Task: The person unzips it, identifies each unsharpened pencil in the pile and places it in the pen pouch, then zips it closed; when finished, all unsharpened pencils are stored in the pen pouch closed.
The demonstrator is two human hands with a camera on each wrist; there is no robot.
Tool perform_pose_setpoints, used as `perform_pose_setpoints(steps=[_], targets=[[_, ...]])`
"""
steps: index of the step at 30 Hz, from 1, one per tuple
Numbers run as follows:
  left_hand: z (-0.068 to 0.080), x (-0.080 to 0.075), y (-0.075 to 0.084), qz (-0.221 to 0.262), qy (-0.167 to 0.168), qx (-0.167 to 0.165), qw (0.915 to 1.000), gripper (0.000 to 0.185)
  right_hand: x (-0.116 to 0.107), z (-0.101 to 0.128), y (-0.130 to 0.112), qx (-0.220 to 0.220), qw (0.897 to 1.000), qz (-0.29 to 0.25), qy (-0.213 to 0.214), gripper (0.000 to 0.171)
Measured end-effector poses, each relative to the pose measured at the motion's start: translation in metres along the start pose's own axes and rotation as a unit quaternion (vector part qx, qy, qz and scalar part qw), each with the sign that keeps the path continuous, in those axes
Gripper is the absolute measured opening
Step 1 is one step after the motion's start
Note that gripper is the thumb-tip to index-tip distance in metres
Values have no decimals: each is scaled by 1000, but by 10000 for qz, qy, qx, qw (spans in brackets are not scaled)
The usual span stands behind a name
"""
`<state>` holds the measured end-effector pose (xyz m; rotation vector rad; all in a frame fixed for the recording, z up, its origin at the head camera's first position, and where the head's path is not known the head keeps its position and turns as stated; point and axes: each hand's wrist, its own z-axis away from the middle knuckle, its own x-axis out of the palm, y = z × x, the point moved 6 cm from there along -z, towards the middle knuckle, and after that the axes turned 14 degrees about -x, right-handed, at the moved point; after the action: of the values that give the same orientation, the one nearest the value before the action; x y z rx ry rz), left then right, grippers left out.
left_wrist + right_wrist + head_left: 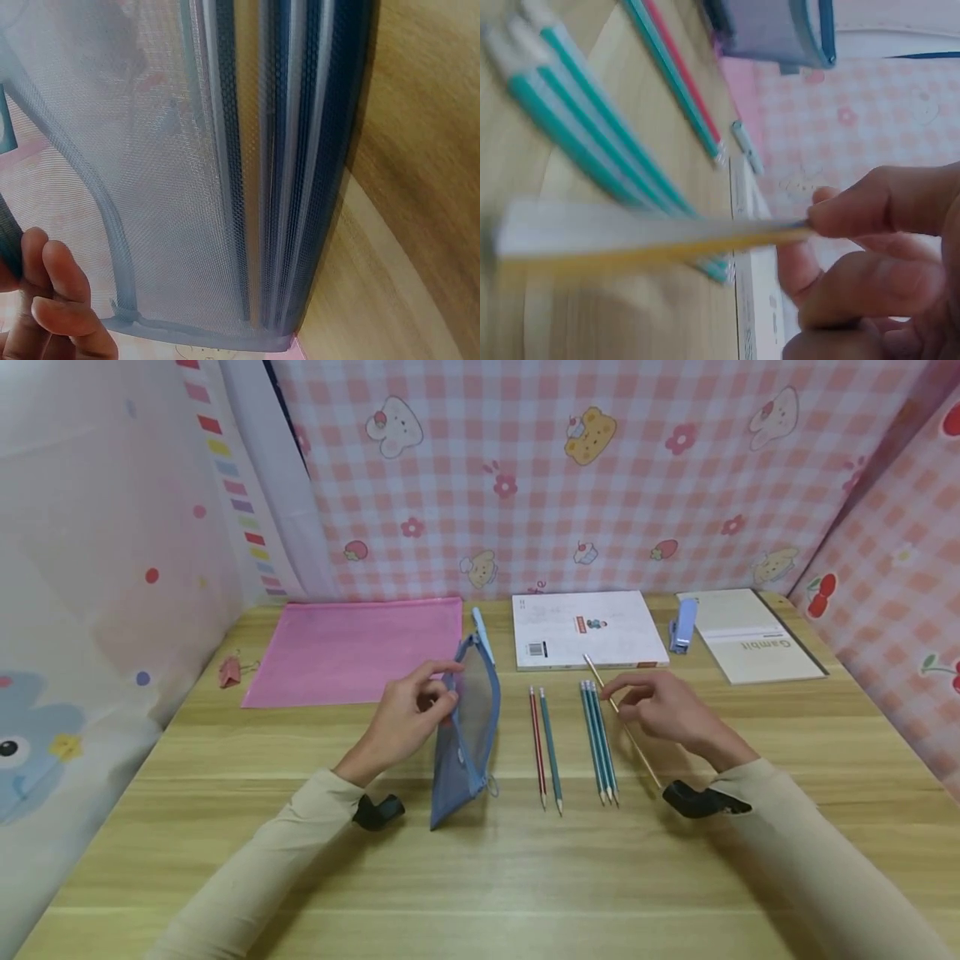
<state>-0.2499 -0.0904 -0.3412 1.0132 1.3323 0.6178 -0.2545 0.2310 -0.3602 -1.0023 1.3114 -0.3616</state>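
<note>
In the head view, my left hand [408, 714] pinches the rim of a blue mesh zipper pouch [452, 777], which stands on edge with its mouth open toward the right. Several pencils [251, 165] show through the mesh in the left wrist view. My right hand [663, 710] pinches a gold pencil [637, 746], tilted above the table and blurred in the right wrist view. Just left of that hand lie several teal pencils [598, 743] side by side. Between them and the pouch are a red pencil [537, 747] and a single teal pencil [551, 752].
Behind the pouch lie a pink folder [352, 652] and a light blue pen [480, 625]. A white book [555, 627], lilac stapler [682, 627] and cream notebook [757, 643] line the back right. Pink clips [231, 672] sit far left. Fabric walls [600, 485] enclose the table.
</note>
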Motion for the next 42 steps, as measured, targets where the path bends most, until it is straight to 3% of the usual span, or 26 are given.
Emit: perform_pose_setpoints(steps=[12, 19, 23, 26, 30, 37, 42], targets=[[0, 1, 2, 20, -32, 63, 10000, 38, 24, -16, -41, -382, 9928, -1045, 444, 28], [0, 4, 3, 73, -116, 92, 9999, 39, 43, -39, -76, -906, 9693, -1982, 1136, 28], [-1, 6, 3, 90, -170, 102, 9998, 39, 54, -54, -88, -997, 9579, -2195, 1559, 30], [-1, 7, 4, 80, -182, 153, 9997, 38, 62, -63, -94, -997, 9583, -2006, 1775, 30], [-1, 7, 4, 22, -161, 187, 9997, 38, 74, -68, -99, -1031, 9692, -1365, 1770, 27], [-1, 2, 1, 78, -132, 37, 9999, 39, 99, -70, -112, -1226, 9883, -174, 895, 29], [-2, 0, 1, 105, -127, 15, 9999, 39, 108, -69, -119, -1559, 9871, 228, 288, 26]])
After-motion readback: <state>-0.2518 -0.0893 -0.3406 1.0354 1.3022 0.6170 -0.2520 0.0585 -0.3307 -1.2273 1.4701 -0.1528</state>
